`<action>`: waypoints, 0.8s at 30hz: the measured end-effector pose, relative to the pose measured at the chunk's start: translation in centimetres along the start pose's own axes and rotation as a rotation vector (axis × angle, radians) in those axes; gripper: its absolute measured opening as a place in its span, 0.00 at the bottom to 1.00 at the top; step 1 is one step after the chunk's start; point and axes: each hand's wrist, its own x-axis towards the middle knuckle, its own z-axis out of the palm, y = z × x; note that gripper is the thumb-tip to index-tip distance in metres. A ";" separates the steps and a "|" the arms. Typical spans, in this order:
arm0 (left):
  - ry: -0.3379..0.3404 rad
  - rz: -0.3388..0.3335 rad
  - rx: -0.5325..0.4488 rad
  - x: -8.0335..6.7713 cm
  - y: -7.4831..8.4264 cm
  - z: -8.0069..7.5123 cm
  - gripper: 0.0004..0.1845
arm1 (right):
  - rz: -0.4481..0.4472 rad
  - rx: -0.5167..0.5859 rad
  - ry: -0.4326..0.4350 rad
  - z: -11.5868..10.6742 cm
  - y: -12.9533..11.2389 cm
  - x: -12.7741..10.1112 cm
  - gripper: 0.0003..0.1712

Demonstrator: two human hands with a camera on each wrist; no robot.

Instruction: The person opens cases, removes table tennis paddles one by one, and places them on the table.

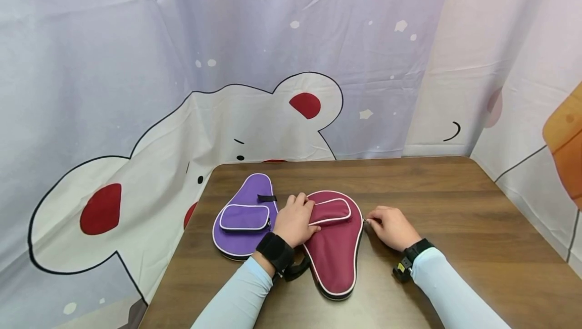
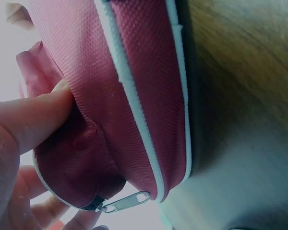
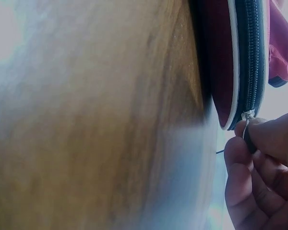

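The left hand [image 1: 295, 223] presses the maroon paddle-shaped fabric case [image 1: 336, 253] flat; the right hand [image 1: 392, 227] pinches, apparently, its zipper pull [image 3: 247, 117]. Pull along the seam, steadily.

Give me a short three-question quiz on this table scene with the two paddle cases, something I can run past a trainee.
1. True or false: the right hand pinches the zipper pull at the edge of the maroon case.
2. Which case does the left hand rest on? A) the purple case B) the maroon case C) neither
3. Fill in: both cases lie flat on a wooden ____.

Key
1. True: the right wrist view shows fingertips on the pull.
2. B: the hand presses on its wide end, by the front pocket.
3. table.
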 end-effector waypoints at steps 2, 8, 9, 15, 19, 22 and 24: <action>0.001 0.001 -0.001 0.0 0.0 -0.1 0.34 | 0.000 -0.001 0.002 0.1 0.0 0.0 0.07; -0.001 -0.009 0.001 0.0 0.0 -0.1 0.33 | -0.002 -0.005 0.000 0.1 -0.1 0.0 0.07; -0.003 -0.011 0.004 0.1 0.0 -0.1 0.33 | -0.003 -0.004 0.000 0.0 -0.2 0.0 0.07; 0.003 -0.014 0.011 0.3 -0.1 0.3 0.34 | -0.005 0.005 -0.011 0.0 -0.3 0.0 0.07; 0.010 -0.021 0.016 0.3 -0.2 0.4 0.34 | -0.005 0.009 -0.008 0.1 -0.2 -0.1 0.07; 0.023 -0.024 0.024 0.4 -0.2 0.6 0.34 | -0.015 0.009 -0.006 0.1 -0.4 -0.2 0.07; 0.033 -0.025 0.029 0.4 -0.2 0.7 0.34 | -0.018 0.009 -0.006 0.1 -0.4 -0.2 0.07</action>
